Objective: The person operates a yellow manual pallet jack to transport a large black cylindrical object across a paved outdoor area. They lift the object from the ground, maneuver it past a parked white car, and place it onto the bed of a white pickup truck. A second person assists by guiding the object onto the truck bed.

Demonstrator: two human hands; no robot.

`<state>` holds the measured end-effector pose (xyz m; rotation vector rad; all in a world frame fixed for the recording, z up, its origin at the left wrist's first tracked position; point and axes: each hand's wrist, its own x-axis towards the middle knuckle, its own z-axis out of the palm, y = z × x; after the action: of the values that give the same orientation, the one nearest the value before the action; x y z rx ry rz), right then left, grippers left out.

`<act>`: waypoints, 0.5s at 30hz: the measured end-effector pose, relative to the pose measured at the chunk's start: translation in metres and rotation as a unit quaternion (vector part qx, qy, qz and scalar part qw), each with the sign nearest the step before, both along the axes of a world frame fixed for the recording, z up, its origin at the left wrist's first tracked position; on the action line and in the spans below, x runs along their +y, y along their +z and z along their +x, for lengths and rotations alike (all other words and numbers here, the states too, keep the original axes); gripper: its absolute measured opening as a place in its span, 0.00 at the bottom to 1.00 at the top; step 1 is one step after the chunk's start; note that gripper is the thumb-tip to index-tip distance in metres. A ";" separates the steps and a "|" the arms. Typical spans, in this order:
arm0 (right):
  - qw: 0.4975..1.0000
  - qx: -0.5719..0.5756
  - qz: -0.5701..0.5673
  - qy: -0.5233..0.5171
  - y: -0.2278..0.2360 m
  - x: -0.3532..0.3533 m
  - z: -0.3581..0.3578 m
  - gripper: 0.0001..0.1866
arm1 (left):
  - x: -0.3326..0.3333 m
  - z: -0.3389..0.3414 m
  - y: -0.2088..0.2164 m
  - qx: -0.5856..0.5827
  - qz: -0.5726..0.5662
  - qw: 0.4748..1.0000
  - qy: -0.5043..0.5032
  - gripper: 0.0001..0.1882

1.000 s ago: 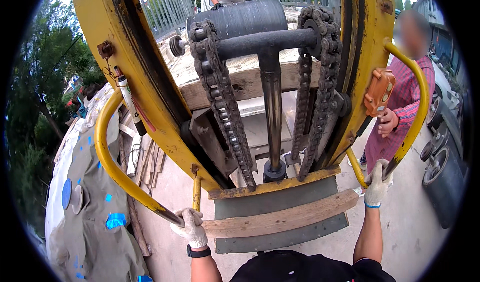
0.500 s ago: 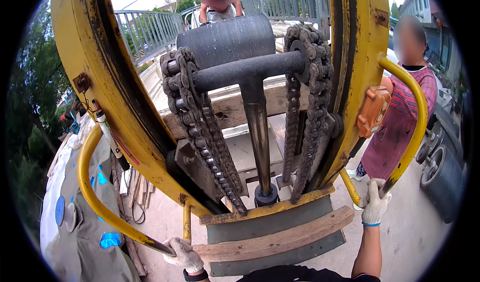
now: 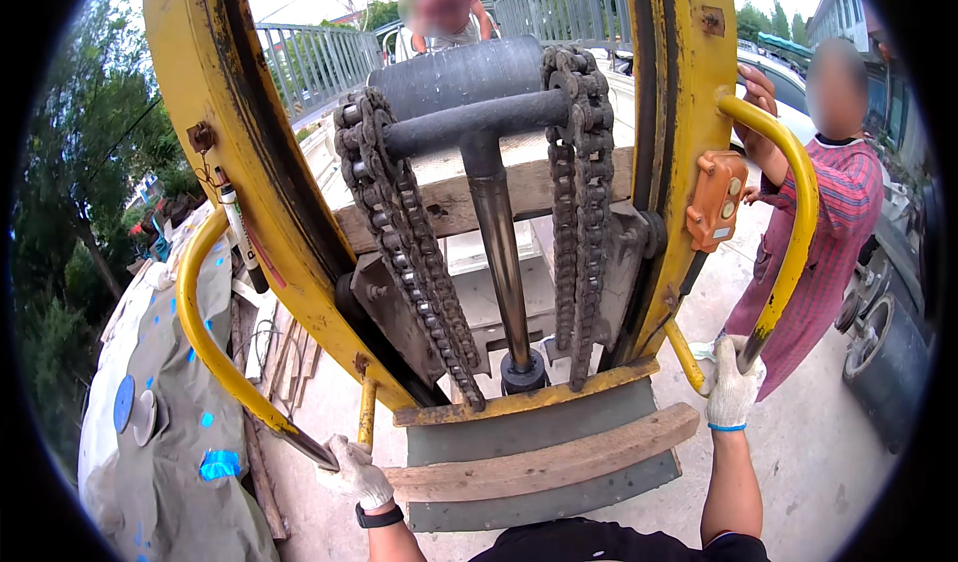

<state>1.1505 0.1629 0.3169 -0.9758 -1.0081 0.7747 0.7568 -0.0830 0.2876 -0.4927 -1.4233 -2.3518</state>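
My left hand [image 3: 356, 473], in a white work glove, is closed round the lower end of the curved yellow left handle [image 3: 232, 370] of a lift mast. My right hand [image 3: 736, 382], gloved likewise, grips the matching right handle [image 3: 801, 225] low down. Between the yellow uprights [image 3: 678, 133] a steel ram [image 3: 496, 253] carries a crossbar with a heavy roller chain [image 3: 584, 193] on either side. Below it a wooden beam [image 3: 549, 457] lies across a grey plate. An orange push-button control box [image 3: 715, 201] hangs on the right upright.
Behind the mast lies a large dark roller [image 3: 454, 75], with a person [image 3: 451, 13] bending over it. Another person in a checked garment [image 3: 810, 233] stands at the right, one hand by the right upright. A grey tarp [image 3: 185, 432] covers things at left; black cylinders [image 3: 878, 372] lie far right.
The mast appears shifted slightly in view as my head moves. The person on the right has raised a hand to the right upright. Both my hands keep their hold.
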 end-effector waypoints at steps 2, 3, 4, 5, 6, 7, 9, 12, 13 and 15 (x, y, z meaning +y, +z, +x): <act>1.000 0.006 0.003 -0.004 -0.006 0.004 0.002 0.07 | 0.001 0.001 0.000 0.002 -0.005 1.000 0.012 0.06; 1.000 0.002 0.005 -0.007 -0.008 0.005 0.003 0.07 | 0.001 0.000 0.000 -0.001 -0.005 1.000 0.012 0.06; 1.000 -0.002 0.008 -0.011 -0.010 0.006 0.003 0.07 | -0.001 -0.001 -0.001 -0.004 -0.005 1.000 0.013 0.06; 1.000 -0.004 0.009 -0.014 -0.012 0.007 0.004 0.06 | -0.002 -0.002 -0.003 -0.009 -0.006 1.000 0.013 0.07; 1.000 -0.006 0.011 -0.017 -0.014 0.008 0.005 0.06 | -0.002 -0.002 -0.004 -0.007 -0.006 1.000 0.011 0.07; 1.000 -0.007 0.012 -0.020 -0.015 0.008 0.006 0.06 | -0.002 -0.003 -0.005 -0.005 -0.005 1.000 0.009 0.07; 1.000 -0.003 0.005 -0.023 -0.013 0.007 0.005 0.06 | -0.001 -0.002 -0.004 -0.006 -0.004 1.000 0.014 0.07; 1.000 -0.012 0.001 -0.019 -0.009 0.003 0.004 0.07 | -0.001 0.000 -0.001 -0.007 -0.011 1.000 0.026 0.07; 1.000 -0.018 0.001 -0.016 -0.007 0.002 0.003 0.07 | -0.001 0.000 -0.002 -0.001 -0.018 0.999 0.027 0.07; 1.000 -0.017 0.003 -0.020 -0.006 0.002 0.002 0.07 | -0.002 -0.002 -0.004 0.007 -0.020 0.999 0.024 0.07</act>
<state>1.1530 0.1647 0.3105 -1.0039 -1.0161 0.7230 0.7549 -0.0850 0.2834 -0.4775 -1.4623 -2.2819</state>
